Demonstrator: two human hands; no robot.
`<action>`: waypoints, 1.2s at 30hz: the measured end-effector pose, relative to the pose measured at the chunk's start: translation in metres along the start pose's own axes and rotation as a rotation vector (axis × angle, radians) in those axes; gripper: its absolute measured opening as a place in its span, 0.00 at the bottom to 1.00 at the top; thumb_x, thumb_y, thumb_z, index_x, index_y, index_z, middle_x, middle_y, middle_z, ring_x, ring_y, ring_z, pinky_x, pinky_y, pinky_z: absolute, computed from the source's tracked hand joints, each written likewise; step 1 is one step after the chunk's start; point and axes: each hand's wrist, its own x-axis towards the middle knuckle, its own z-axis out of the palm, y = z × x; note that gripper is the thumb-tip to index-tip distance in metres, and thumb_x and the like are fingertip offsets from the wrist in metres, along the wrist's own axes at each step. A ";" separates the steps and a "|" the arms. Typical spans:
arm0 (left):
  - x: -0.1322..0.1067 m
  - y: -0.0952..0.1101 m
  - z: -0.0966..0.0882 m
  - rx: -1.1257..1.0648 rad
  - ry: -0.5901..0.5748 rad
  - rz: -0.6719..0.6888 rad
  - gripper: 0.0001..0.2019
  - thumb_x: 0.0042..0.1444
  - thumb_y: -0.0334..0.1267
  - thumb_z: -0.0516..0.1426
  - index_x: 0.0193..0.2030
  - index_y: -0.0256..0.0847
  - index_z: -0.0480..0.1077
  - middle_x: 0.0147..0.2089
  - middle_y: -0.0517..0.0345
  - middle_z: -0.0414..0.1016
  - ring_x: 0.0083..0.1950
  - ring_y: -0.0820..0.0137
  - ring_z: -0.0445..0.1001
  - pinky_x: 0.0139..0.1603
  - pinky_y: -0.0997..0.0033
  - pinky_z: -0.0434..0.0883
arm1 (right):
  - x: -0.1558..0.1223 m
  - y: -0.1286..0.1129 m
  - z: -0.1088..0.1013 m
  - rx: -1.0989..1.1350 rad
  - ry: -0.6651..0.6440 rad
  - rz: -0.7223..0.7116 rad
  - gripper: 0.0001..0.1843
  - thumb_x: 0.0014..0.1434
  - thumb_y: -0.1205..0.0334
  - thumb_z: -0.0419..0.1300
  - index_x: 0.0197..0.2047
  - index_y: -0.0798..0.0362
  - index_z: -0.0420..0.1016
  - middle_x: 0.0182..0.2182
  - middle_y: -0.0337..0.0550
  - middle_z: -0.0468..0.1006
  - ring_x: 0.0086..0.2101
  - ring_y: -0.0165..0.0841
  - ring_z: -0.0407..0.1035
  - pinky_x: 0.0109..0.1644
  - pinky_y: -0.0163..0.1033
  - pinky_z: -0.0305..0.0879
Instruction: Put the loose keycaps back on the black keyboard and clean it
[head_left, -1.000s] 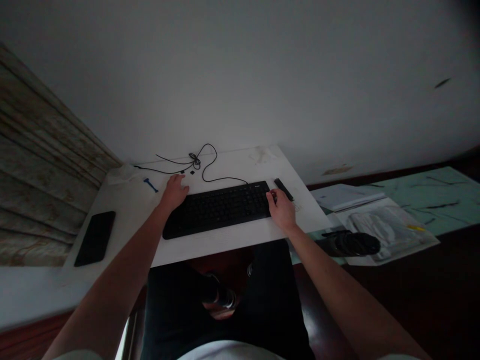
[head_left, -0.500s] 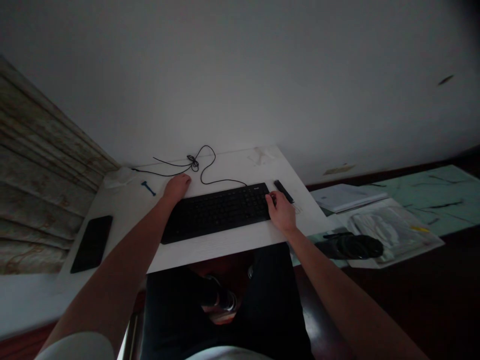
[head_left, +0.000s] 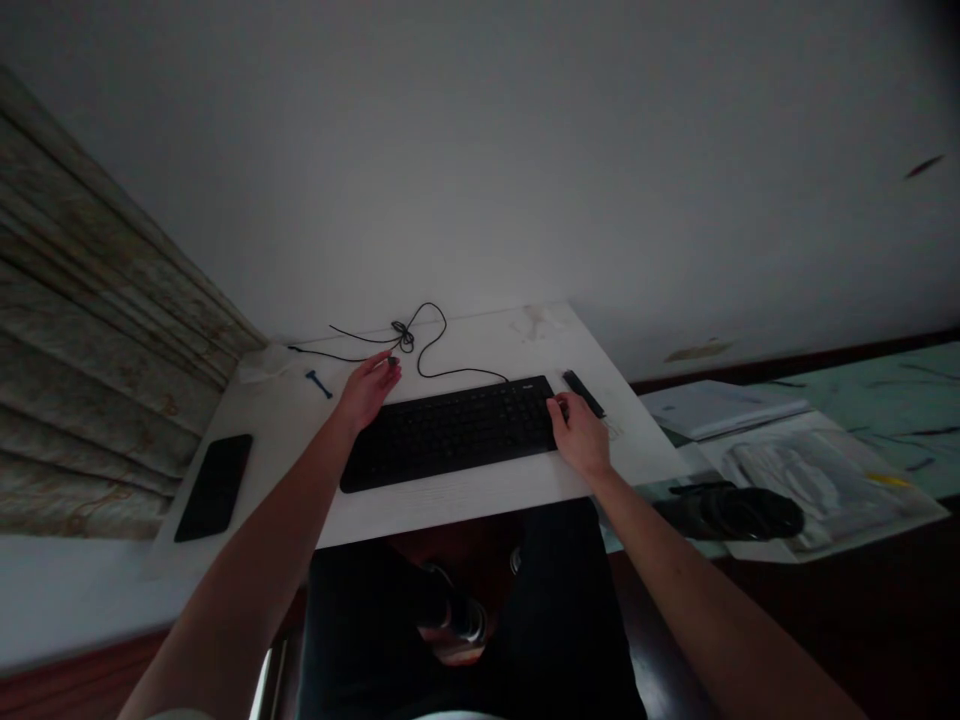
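Observation:
On the white desk lies a black keyboard (head_left: 450, 435), slightly tilted in view. Its thin black cable (head_left: 403, 337) runs from the back edge to a tied bundle near the wall. My left hand (head_left: 369, 388) is raised above the keyboard's back left corner, palm turned partly up. Between its thumb and fingertips is a small dark piece (head_left: 393, 360), too small to name. My right hand (head_left: 581, 435) has its fingers curled on the keyboard's right edge. Just behind that hand lies a narrow black stick-shaped object (head_left: 583, 393).
A black phone-like slab (head_left: 215, 487) lies at the desk's left, with a small blue tool (head_left: 319, 383) and clear plastic (head_left: 266, 363) behind. To the right, a lower marble-patterned surface (head_left: 892, 395) bears papers (head_left: 727, 407) and a black folded item (head_left: 739, 510). A patterned curtain (head_left: 97, 350) hangs left.
My left hand has turned palm-up and lifted, showing a small dark piece at its fingertips. My right hand stays at the keyboard's right edge. The whole view has shifted slightly.

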 end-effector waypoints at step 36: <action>-0.137 0.015 0.039 -0.426 -0.070 -0.203 0.09 0.60 0.37 0.64 0.46 0.38 0.75 0.41 0.54 0.81 0.39 0.74 0.80 0.53 0.68 0.75 | -0.014 -0.018 -0.005 0.197 0.279 -0.113 0.20 0.67 0.45 0.52 0.42 0.53 0.73 0.38 0.53 0.76 0.40 0.43 0.69 0.48 0.49 0.67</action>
